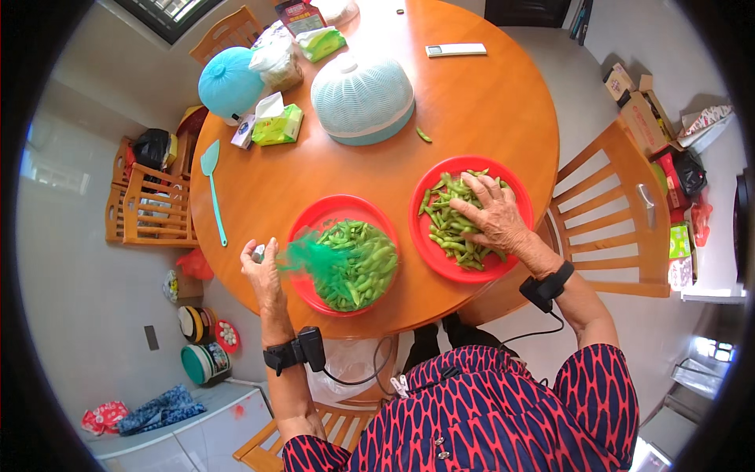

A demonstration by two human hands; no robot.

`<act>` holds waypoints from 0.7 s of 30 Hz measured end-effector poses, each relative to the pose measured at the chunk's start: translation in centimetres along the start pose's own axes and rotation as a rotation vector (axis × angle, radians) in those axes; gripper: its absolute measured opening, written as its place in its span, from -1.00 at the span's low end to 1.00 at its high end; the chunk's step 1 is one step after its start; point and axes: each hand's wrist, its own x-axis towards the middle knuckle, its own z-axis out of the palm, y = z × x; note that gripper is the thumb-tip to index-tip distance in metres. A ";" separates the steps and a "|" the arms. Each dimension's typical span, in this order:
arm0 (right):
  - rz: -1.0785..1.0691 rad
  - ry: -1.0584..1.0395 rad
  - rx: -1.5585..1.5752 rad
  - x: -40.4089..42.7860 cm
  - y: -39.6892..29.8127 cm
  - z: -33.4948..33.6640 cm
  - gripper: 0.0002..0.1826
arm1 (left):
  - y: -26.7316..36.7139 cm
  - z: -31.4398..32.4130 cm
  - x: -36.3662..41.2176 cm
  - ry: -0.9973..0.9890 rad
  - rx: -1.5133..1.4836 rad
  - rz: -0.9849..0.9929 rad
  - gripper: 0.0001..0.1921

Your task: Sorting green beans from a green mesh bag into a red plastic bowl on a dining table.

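Two round red plates stand side by side on the wooden table. On the left red plate (307,216) lies a green mesh bag (354,268) filled with edamame pods. My left hand (264,268) is at the left of this plate, fingers raised, with a small whitish thing between thumb and fingers, beside the gathered end of the mesh. The right red plate (420,259) holds loose edamame pods (451,221). My right hand (492,215) rests on these pods with its fingers spread; whether it grips any is hidden. One single pod (423,135) lies on the table beyond.
A light blue domed food cover (363,97) stands beyond the plates, with a tissue pack (278,125) and a blue dome (230,82) to its left. A turquoise fly swatter (213,189) lies at the left. Wooden chairs (613,212) flank the round table (472,112). Cables hang from both wrist straps.
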 end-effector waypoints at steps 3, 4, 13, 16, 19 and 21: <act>-0.003 -0.082 -0.040 -0.5 0.3 -0.1 -0.02 | 1.7 -0.1 -1.2 -0.195 0.040 -0.040 -0.47; 0.002 -0.083 0.034 -0.5 0.6 -0.4 -0.02 | 2.3 -0.2 -1.6 -0.198 0.043 -0.038 -0.47; -0.170 0.005 0.130 -1.7 3.4 -1.2 -0.31 | -1.5 -2.8 -1.3 0.193 0.733 0.290 -0.47; -0.136 -0.046 0.065 -1.6 4.3 -0.7 -0.38 | 2.4 -1.4 -3.7 0.170 0.518 0.272 -0.52; -0.066 -0.095 0.127 -0.3 4.8 -2.3 -0.50 | 5.1 -0.2 -5.9 -0.029 0.248 0.375 -0.68; -0.053 -0.127 0.264 1.4 5.7 -3.4 -0.64 | 7.9 0.6 -8.1 -0.388 -0.145 0.128 -0.81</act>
